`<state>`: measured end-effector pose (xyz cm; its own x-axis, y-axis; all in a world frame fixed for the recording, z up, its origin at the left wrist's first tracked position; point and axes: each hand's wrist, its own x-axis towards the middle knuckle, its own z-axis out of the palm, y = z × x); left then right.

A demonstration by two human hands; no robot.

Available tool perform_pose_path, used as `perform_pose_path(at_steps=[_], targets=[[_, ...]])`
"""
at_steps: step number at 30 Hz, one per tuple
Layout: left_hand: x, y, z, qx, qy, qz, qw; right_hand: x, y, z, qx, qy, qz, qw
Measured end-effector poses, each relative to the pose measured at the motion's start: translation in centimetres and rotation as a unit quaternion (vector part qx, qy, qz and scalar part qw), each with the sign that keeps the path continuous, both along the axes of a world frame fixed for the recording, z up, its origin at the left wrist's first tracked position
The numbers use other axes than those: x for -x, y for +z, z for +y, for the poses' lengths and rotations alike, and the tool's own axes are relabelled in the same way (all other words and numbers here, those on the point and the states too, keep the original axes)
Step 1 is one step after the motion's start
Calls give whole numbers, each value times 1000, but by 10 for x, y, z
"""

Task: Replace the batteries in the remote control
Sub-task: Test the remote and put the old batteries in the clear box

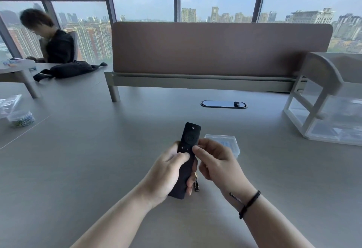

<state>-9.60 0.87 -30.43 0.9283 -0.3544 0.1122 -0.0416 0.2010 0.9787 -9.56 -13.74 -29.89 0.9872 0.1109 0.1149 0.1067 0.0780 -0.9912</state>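
Note:
A slim black remote control point(189, 140) is held button side up above the grey desk point(98, 149). My left hand point(168, 173) wraps around its lower half, thumb across the front. My right hand point(213, 159) touches the remote's right edge near the middle with thumb and forefinger. A small black battery with a gold end point(196, 185) lies on the desk just under my left fingers, partly hidden. A clear plastic battery case point(225, 140) rests on the desk behind my right hand.
A brown divider panel point(215, 48) stands at the desk's far edge, with an oval cable port point(223, 104) before it. A clear storage bin point(329, 114) sits at right, a small jar point(21, 118) at left. Another person sits far left by a black bag point(72, 69).

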Motion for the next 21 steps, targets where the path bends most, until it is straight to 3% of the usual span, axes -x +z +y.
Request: perform_pose_path(at_steps=[21], targets=[[5,1,2,-23,-71,-14,997,2,5,-2,-37,-13,27,999]])
